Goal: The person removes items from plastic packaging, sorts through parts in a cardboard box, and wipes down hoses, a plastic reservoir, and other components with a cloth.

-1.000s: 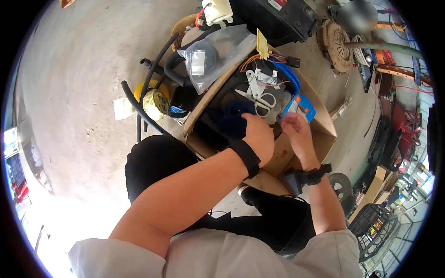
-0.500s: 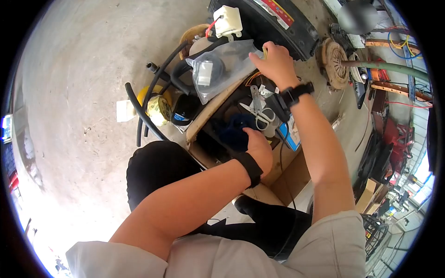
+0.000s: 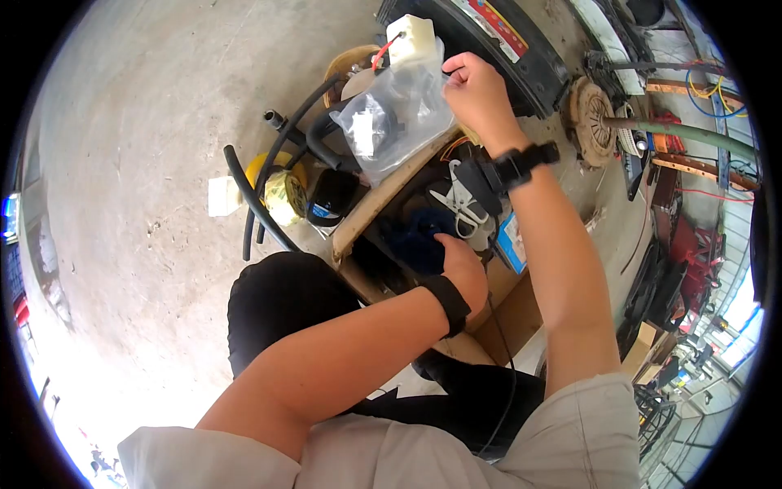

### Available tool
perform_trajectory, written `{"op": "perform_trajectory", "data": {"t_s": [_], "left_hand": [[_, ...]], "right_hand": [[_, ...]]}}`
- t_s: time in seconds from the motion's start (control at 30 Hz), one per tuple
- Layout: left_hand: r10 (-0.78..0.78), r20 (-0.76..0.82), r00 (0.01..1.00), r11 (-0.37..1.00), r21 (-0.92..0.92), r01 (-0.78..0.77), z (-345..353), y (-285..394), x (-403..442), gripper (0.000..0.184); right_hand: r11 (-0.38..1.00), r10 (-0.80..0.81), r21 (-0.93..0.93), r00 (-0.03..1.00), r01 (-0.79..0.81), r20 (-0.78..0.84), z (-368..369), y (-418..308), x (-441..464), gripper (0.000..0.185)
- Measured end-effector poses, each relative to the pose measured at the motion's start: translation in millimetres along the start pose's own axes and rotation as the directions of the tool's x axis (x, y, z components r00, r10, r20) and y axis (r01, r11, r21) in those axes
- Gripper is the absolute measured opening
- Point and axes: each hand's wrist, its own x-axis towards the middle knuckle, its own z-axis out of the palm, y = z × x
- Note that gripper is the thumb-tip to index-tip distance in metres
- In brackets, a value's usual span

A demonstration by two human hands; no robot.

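A clear plastic bag (image 3: 415, 106) with a white label and a dark round item inside rests across the edge of an open cardboard box (image 3: 383, 196). My right hand (image 3: 481, 94) is closed in a pinch at the bag's upper right edge. Down in the box, the thumb of my left hand (image 3: 464, 265) lies against a dark blue cloth-like bundle (image 3: 428, 236); the other fingers are hidden, and the hand looks closed on it. White-handled scissors (image 3: 463, 208) lie just above that hand, near a blue-and-white packet (image 3: 511, 240).
Black hoses (image 3: 261, 200), a yellow tape roll (image 3: 285, 196) and a white reservoir tank (image 3: 411, 42) surround the box's far left side. Behind stands a large black part (image 3: 521, 61) with a red label. A round clutch-like disc (image 3: 590, 122) is at right.
My right hand has risen slightly and its fingers have curled tighter. The bag's upper edge is pulled up beside the white tank. My left hand stays at the dark blue bundle.
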Motion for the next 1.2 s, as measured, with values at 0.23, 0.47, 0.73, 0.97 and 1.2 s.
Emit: {"op": "perform_trajectory", "data": {"t_s": [0.23, 0.47, 0.73, 0.97, 1.2], "left_hand": [[0.046, -0.001, 0.999, 0.998, -0.045, -0.046, 6, 0, 13, 0.057], [-0.020, -0.020, 1.000, 1.000, -0.015, 0.020, 6, 2, 13, 0.055], [0.000, -0.441, 0.898, 1.000, 0.018, 0.009, 46, -9, 22, 0.030], [0.041, -0.467, 0.883, 0.998, 0.059, -0.015, 48, -7, 22, 0.020], [0.061, -0.484, 0.873, 0.994, 0.105, -0.011, 49, -1, 21, 0.019]], "right_hand": [[0.888, -0.022, 0.459, 1.000, 0.011, 0.019, -53, -69, -48, 0.027], [0.878, 0.024, 0.469, 0.971, 0.094, -0.239, -136, -104, -107, 0.032], [0.977, 0.203, 0.177, 0.761, -0.118, -0.617, -235, -81, -201, 0.032], [0.874, 0.468, 0.349, 0.778, -0.339, -0.418, -210, -60, -260, 0.027], [0.754, 0.649, 0.245, 0.749, -0.610, -0.134, -158, 29, -283, 0.024]]}}
